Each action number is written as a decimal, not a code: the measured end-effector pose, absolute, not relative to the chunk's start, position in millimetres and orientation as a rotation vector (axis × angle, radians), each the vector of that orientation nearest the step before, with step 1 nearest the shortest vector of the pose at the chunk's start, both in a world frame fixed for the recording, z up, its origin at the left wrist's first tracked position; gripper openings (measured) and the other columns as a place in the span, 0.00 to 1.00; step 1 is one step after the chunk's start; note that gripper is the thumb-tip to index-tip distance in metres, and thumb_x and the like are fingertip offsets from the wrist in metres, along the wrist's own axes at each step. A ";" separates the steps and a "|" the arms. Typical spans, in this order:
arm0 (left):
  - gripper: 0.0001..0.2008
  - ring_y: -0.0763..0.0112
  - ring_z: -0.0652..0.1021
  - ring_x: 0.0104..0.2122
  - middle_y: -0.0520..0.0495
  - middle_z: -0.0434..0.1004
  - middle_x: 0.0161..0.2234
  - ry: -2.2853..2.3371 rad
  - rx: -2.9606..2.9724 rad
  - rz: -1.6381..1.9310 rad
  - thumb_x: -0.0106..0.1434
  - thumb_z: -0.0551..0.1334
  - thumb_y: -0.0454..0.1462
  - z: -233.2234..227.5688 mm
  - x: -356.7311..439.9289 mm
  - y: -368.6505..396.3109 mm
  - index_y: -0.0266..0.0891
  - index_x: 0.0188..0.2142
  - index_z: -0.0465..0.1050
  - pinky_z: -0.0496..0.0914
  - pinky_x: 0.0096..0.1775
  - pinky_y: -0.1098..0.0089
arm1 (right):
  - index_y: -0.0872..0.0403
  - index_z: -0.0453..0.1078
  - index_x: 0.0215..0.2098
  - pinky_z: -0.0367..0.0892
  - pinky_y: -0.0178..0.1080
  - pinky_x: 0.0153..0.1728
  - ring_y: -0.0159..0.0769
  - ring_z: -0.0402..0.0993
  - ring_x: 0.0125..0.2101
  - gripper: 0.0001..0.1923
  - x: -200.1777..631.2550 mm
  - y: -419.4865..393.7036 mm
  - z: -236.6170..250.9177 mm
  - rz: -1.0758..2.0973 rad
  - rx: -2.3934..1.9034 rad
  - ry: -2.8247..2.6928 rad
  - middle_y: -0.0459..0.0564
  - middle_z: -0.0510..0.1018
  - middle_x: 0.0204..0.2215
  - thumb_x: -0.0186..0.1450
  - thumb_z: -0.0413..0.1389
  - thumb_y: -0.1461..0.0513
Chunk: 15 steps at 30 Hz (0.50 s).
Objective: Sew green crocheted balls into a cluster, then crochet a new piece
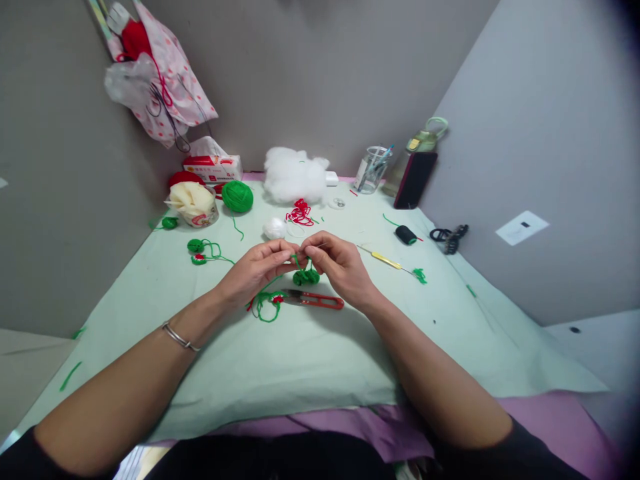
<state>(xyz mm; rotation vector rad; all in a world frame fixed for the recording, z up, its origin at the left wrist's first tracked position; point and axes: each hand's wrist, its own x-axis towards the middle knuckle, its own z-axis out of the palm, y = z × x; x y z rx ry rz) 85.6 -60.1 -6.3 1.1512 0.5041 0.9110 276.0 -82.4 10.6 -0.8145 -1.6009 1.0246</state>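
Observation:
My left hand (260, 267) is closed in a pinch on green yarn (295, 259), over the middle of the table. Against it, my right hand (340, 267) pinches a thin metal shaft, perhaps a needle (320, 246), whose far end is hidden by the fingers. A small green crocheted piece (306, 277) hangs from the yarn just below both hands. Right under it lie red-handled thread snips (320, 301), beside another green piece with red and white parts (275, 299) and looped green yarn. A yellow-handled crochet hook (386, 260) rests to the right of my right hand.
Behind my hands are white stuffing (295, 177), red yarn (300, 212) and a white yarn ball (275, 229). A green yarn ball (237, 197) and a tub (195, 210) stand left. A phone (416, 180), bottle (425, 140) and pen cup (371, 172) stand back right.

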 end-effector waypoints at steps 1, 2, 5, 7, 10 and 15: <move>0.07 0.65 0.78 0.45 0.46 0.79 0.40 0.503 1.149 0.910 0.67 0.68 0.39 -6.2 85.5 -60.3 0.37 0.37 0.82 0.70 0.55 0.62 | 0.54 0.73 0.35 0.62 0.34 0.26 0.27 0.64 0.24 0.08 275.6 -82.3 10.7 1.026 -0.806 -1.591 0.44 0.75 0.26 0.70 0.57 0.58; 0.07 0.65 0.78 0.45 0.46 0.79 0.40 0.499 1.146 0.910 0.67 0.68 0.40 -5.8 85.4 -60.5 0.37 0.37 0.81 0.70 0.55 0.63 | 0.54 0.73 0.35 0.62 0.34 0.27 0.27 0.64 0.24 0.08 275.2 -82.1 10.6 1.031 -0.797 -1.576 0.44 0.75 0.26 0.69 0.58 0.58; 0.08 0.66 0.78 0.44 0.47 0.79 0.38 0.485 1.126 0.910 0.66 0.69 0.40 -4.1 85.3 -60.8 0.37 0.34 0.80 0.70 0.55 0.63 | 0.54 0.74 0.34 0.63 0.34 0.27 0.27 0.65 0.24 0.08 274.2 -81.3 9.1 1.068 -0.773 -1.520 0.43 0.75 0.25 0.68 0.60 0.58; 0.08 0.66 0.78 0.44 0.47 0.79 0.38 0.483 1.106 0.901 0.65 0.70 0.40 -3.2 85.6 -60.7 0.37 0.34 0.80 0.70 0.55 0.63 | 0.54 0.75 0.34 0.63 0.34 0.27 0.27 0.65 0.24 0.08 274.0 -80.7 7.3 1.091 -0.773 -1.490 0.43 0.74 0.24 0.67 0.61 0.57; 0.08 0.67 0.78 0.43 0.47 0.79 0.38 0.498 1.067 0.878 0.64 0.70 0.40 -3.7 86.6 -60.5 0.36 0.35 0.81 0.70 0.55 0.63 | 0.55 0.76 0.35 0.62 0.34 0.26 0.28 0.65 0.24 0.10 273.8 -80.2 4.3 1.095 -0.812 -1.463 0.44 0.75 0.24 0.66 0.63 0.55; 0.08 0.68 0.78 0.43 0.48 0.78 0.36 0.510 1.028 0.866 0.63 0.71 0.39 -6.1 88.5 -60.7 0.36 0.34 0.80 0.69 0.56 0.62 | 0.53 0.77 0.35 0.65 0.35 0.29 0.30 0.69 0.27 0.10 272.6 -80.4 1.0 1.015 -0.851 -1.489 0.46 0.78 0.28 0.66 0.62 0.55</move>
